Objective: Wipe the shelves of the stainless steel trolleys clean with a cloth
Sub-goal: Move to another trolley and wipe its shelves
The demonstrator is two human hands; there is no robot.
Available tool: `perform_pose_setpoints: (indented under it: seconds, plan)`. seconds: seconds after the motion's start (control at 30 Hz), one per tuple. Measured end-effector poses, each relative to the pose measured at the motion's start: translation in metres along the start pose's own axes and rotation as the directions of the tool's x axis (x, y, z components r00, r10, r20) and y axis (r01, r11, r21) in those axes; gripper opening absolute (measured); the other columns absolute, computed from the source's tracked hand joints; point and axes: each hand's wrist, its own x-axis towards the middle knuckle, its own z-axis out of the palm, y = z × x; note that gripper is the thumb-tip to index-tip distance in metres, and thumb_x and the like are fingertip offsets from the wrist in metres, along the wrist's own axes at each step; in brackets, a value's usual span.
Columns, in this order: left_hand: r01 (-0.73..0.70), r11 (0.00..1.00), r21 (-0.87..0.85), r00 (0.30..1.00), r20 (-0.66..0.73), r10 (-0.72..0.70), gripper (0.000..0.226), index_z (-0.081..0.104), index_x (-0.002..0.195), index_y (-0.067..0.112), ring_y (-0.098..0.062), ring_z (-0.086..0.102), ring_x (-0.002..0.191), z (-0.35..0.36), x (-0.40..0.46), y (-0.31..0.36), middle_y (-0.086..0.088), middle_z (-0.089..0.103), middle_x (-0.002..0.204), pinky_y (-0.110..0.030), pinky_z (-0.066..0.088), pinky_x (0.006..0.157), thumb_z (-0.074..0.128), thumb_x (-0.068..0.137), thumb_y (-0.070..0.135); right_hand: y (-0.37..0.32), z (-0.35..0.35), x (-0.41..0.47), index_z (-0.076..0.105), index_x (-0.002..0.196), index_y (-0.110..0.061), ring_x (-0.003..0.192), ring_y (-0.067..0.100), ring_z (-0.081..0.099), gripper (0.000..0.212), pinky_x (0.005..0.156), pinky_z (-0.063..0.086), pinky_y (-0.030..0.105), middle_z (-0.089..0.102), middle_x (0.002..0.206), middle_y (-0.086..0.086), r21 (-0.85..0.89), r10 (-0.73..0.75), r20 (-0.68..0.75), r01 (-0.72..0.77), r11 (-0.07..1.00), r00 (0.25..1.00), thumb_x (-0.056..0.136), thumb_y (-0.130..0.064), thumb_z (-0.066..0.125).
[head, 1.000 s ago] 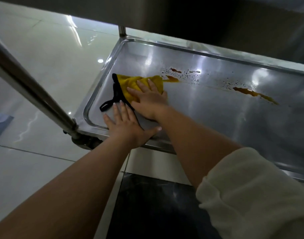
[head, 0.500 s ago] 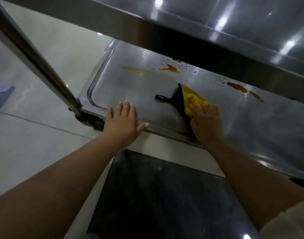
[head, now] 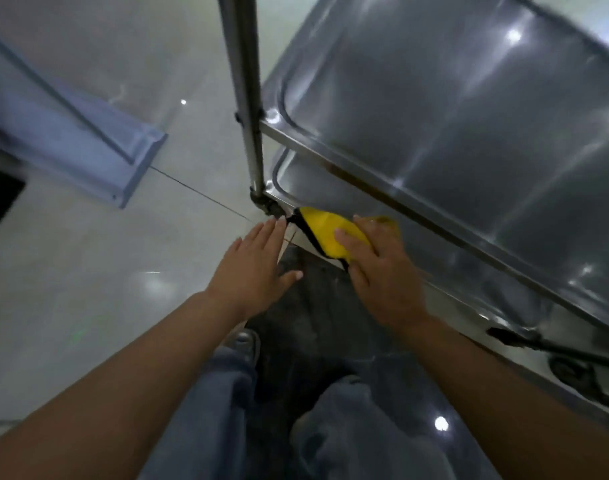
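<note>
A steel trolley (head: 452, 109) fills the right. Its lower shelf (head: 289, 183) shows beneath the upper one. The right hand (head: 382, 275) grasps a yellow cloth (head: 325, 232) at that shelf's near left corner. Just left, the left hand (head: 253, 268) hovers, fingers straight, released.

The light around me is dim and cool, coming from overhead lamps that show as small white glare spots on the steel shelf (head: 469, 126) and the glossy floor (head: 88, 289). Motion blur softens almost everything (the blue panel (head: 71, 133) at left worst of all). The wide lens bends the trolley post (head: 244, 91) and stretches my forearms toward the corners. My jeans (head: 348, 427) sit in shadow.
</note>
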Motion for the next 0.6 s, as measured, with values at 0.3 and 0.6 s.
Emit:
perform_pose_setpoints:
  seconds: [0.3, 0.6]
  plan:
    - [-0.1, 0.977, -0.188, 0.95, -0.31, 0.038, 0.062, 0.044, 0.14, 0.013, -0.025, 0.039, 0.137, -0.256, -0.123, 0.053, -0.008, 0.047, 0.144, -0.03, 0.028, 0.112, 0.071, 0.085, 0.017, -0.17, -0.224, 0.046, 0.063, 0.125, -0.016, 0.12, 0.04, 0.052, 0.04, 0.087, 0.053, 0.048, 0.056, 0.132, 0.017, -0.081, -0.414, -0.104, 0.407, 0.91, 0.904, 0.087, -0.018, 0.051]
    - [-0.154, 0.682, -0.715, 0.856, -0.441, -0.269, 0.029, 0.067, 0.089, 0.022, 0.003, 0.064, 0.067, -0.438, -0.22, 0.132, 0.015, 0.07, 0.07, -0.007, 0.046, 0.057, 0.047, 0.091, 0.001, -0.264, -0.381, 0.078, 0.04, 0.143, -0.023, 0.141, 0.034, 0.026, 0.05, 0.106, 0.036, 0.054, 0.032, 0.152, 0.011, -0.131, -0.58, -0.236, 0.566, 0.814, 0.78, 0.095, -0.035, 0.051]
